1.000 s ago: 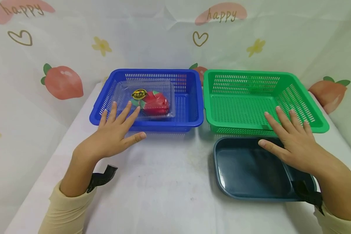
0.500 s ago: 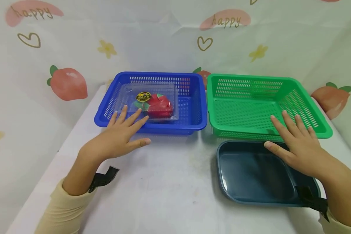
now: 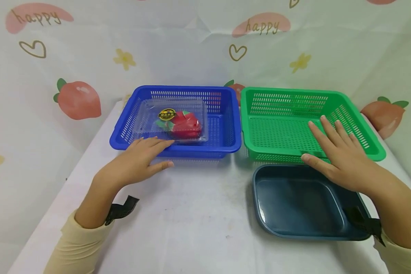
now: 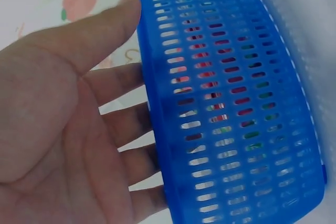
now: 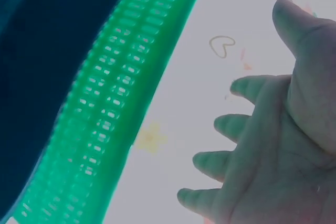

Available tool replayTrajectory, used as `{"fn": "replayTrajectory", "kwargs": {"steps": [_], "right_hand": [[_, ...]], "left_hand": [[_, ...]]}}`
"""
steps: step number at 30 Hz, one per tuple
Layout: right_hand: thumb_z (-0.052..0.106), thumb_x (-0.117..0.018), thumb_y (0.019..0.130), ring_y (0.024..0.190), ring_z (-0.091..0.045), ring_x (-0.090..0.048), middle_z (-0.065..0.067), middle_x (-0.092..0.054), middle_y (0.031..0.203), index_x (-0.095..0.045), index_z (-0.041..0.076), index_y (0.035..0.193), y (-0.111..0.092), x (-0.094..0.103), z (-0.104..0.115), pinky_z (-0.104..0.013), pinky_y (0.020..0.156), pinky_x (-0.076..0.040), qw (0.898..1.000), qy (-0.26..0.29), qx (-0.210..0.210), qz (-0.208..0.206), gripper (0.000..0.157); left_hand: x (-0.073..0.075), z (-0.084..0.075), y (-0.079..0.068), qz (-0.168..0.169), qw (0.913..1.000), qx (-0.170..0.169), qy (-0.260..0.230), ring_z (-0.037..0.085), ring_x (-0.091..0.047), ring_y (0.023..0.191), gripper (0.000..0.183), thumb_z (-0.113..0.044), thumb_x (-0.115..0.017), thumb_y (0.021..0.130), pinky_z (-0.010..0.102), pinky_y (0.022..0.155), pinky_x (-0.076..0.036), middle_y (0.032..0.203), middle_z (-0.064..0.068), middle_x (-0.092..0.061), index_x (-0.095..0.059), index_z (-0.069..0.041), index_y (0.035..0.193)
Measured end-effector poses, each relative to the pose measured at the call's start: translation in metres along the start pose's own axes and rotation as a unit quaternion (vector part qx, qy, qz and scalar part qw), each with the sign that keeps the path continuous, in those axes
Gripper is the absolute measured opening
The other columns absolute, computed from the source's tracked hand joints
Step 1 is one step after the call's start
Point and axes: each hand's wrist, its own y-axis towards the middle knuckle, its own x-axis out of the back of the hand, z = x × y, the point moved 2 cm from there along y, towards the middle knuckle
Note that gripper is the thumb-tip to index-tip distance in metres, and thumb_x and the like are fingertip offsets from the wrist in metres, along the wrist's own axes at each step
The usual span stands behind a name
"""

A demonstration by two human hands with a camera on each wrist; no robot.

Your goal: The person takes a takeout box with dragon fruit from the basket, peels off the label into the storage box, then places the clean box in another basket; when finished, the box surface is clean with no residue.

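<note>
A blue perforated basket (image 3: 233, 114) stands at the left back, with a clear plastic box (image 3: 144, 110) tilted inside it. Under the box's lid, behind a black and yellow label, lies a red fruit-like thing (image 3: 188, 128) with green tips. My left hand (image 3: 133, 160) is at the basket's front rim, its fingers loosely bent over it; in the left wrist view the fingertips pass behind the rim. My right hand (image 3: 346, 163), fingers spread and holding nothing, hovers above the front edge of a green basket (image 3: 274, 154). In the right wrist view it is apart from that basket.
In front of the green basket sits a dark blue tray (image 3: 298, 205) with a divider, partly hidden by my right hand. A printed cloth (image 3: 178, 45) with peaches hangs behind the baskets. White cloth covers the table (image 3: 191, 213). Each wrist wears a black strap.
My left hand has lowered and drawn back, its fingers moving from over the clear box to the blue rim. My right hand has risen slightly. The head view has tilted a little.
</note>
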Motion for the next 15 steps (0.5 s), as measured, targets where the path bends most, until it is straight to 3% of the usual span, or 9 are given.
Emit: {"fn": "replayTrajectory", "kwargs": {"steps": [4,11,15], "right_hand": [[0.035,-0.058,0.102,0.148,-0.042,0.018,-0.011,0.011,0.167,-0.004,0.016,0.163,0.010,0.007,0.010,-0.069,0.111,0.013,1.000,0.016,0.021,-0.003,0.083],[0.038,-0.057,0.103,0.149,-0.036,0.017,-0.008,0.011,0.167,-0.003,0.017,0.163,0.036,0.015,0.035,-0.063,0.115,0.008,0.998,0.033,0.045,0.028,0.083],[0.042,-0.054,0.104,0.149,-0.033,0.018,-0.004,0.014,0.167,0.000,0.020,0.163,0.052,0.016,0.048,-0.066,0.115,0.004,0.997,0.040,0.044,0.055,0.083]], "left_hand": [[-0.001,0.002,0.003,-0.030,0.9991,-0.028,0.009,0.040,-0.048,0.132,0.048,-0.025,-0.058,0.103,0.062,0.109,-0.034,0.139,0.018,-0.057,-0.052,-0.005,0.146],[0.005,0.017,-0.002,-0.043,0.9986,-0.020,-0.024,0.037,-0.050,0.131,0.043,-0.023,-0.061,0.102,0.057,0.108,-0.038,0.136,0.014,-0.061,-0.058,-0.006,0.141],[0.021,0.038,-0.010,-0.110,0.9929,0.012,-0.043,0.040,-0.047,0.133,0.043,-0.027,-0.063,0.101,0.060,0.108,-0.035,0.137,0.017,-0.059,-0.060,-0.006,0.138]]}}
